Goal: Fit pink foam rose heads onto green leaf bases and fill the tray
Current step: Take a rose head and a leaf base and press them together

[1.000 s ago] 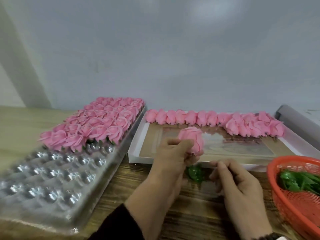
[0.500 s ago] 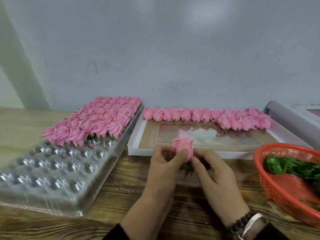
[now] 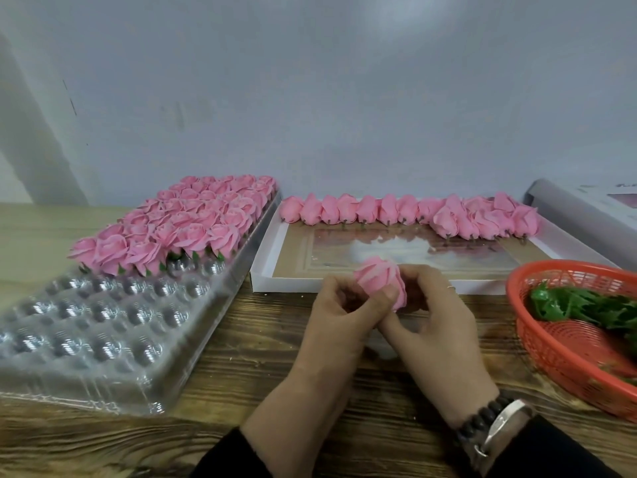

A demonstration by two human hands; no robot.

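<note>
A pink foam rose head [image 3: 377, 279] is pinched between both hands over the wooden table, just in front of the white box. My left hand [image 3: 339, 313] grips it from the left and my right hand [image 3: 429, 317] from the right and below. The green leaf base is hidden under my fingers. On the left, a clear plastic tray [image 3: 103, 326] holds several finished roses [image 3: 179, 225] in its far rows, while its near cups are bare. Loose rose heads [image 3: 406, 212] line the far edge of the white box [image 3: 293, 282].
An orange mesh basket [image 3: 565, 353] with green leaf bases [image 3: 582, 305] sits at the right. A grey roll and papers [image 3: 586, 205] lie at the far right by the wall. Bare wooden table [image 3: 241, 367] shows between the tray and my arms.
My right hand came up from the table to the rose, and both hands closed around it. The green leaf base seen under the rose earlier is now hidden by my fingers.
</note>
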